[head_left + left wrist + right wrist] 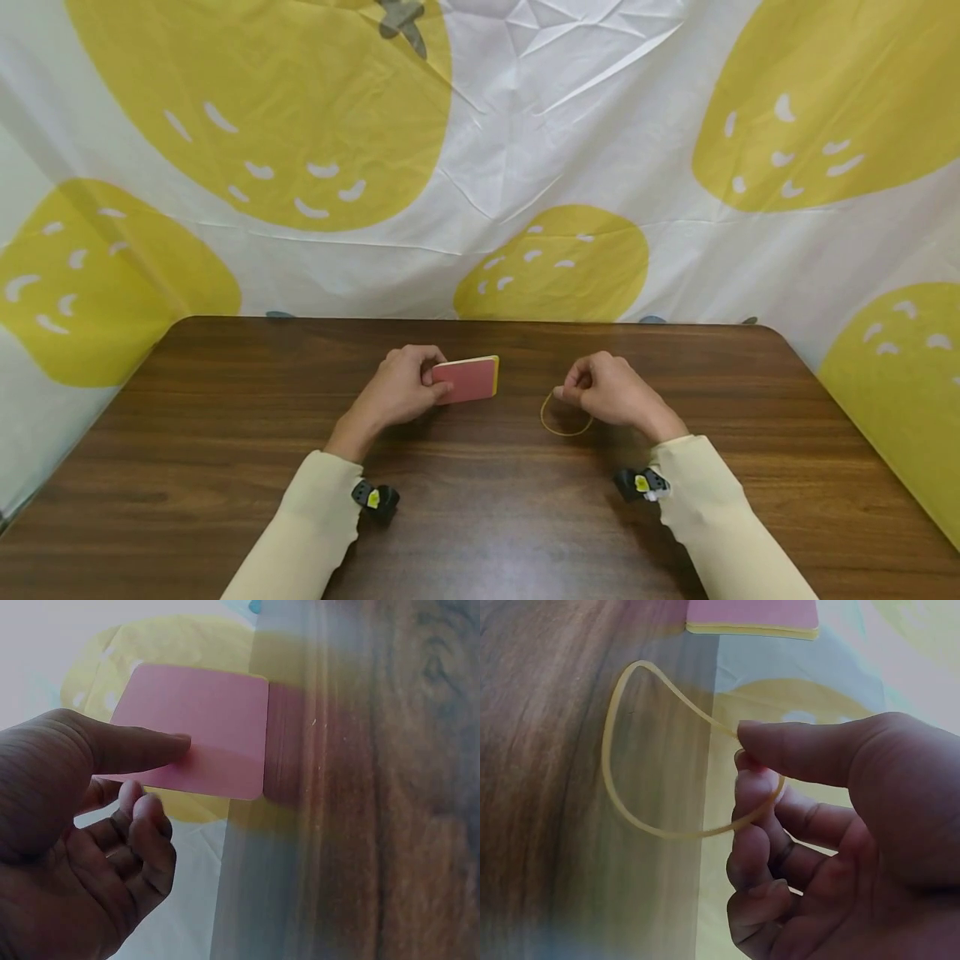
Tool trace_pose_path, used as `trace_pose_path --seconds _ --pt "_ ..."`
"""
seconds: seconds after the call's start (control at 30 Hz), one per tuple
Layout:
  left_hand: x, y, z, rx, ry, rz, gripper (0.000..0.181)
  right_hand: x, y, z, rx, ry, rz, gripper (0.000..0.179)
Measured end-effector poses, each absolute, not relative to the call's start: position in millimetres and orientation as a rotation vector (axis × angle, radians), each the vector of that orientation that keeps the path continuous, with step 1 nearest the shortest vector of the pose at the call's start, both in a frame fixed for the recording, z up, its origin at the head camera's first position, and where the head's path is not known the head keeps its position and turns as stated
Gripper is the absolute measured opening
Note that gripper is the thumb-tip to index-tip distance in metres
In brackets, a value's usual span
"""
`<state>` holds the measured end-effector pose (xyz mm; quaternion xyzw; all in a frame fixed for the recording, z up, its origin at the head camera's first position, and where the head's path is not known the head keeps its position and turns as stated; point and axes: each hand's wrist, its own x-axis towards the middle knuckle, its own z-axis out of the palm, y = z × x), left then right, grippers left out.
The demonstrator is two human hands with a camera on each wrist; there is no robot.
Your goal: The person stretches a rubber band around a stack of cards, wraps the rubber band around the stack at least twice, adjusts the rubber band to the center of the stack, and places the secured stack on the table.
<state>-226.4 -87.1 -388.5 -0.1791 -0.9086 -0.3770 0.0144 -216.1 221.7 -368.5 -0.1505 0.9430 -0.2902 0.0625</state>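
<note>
My left hand (405,385) pinches a small stack of pink cards (467,380) by its left end, thumb across the pink face. A yellow layer edges the stack at its right side and top. In the left wrist view the thumb lies flat on the pink card (217,727), the other fingers behind and below it. To the right, my right hand (611,387) pinches a thin yellow rubber band (564,434) between thumb and forefinger. The band (609,750) hangs as a loose, slack loop in the right wrist view. A gap separates the band from the cards.
Both hands are over a dark brown wooden table (480,500). Behind its far edge hangs a white cloth (360,271) printed with large yellow fruit. Each pale sleeve carries a small black wrist camera, such as the left camera (381,502).
</note>
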Motion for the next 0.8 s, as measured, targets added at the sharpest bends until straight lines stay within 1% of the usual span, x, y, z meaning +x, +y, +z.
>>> trace_pose_path --seconds 0.37,0.63,0.7,0.8 --pt "-227 -85 -389 -0.527 -2.840 -1.184 0.011 -218 225 -361 -0.485 2.727 -1.177 0.024" --pt "-227 -85 -389 -0.553 -2.814 -1.169 0.011 -217 224 -353 -0.371 2.532 -1.593 0.034" --pt "-227 -85 -390 -0.566 -2.804 -1.169 0.011 -216 223 -351 -0.399 2.446 -1.767 0.032" --pt "-226 -84 -391 -0.578 -2.802 -1.200 0.012 -215 221 -349 -0.528 2.243 -2.074 0.022"
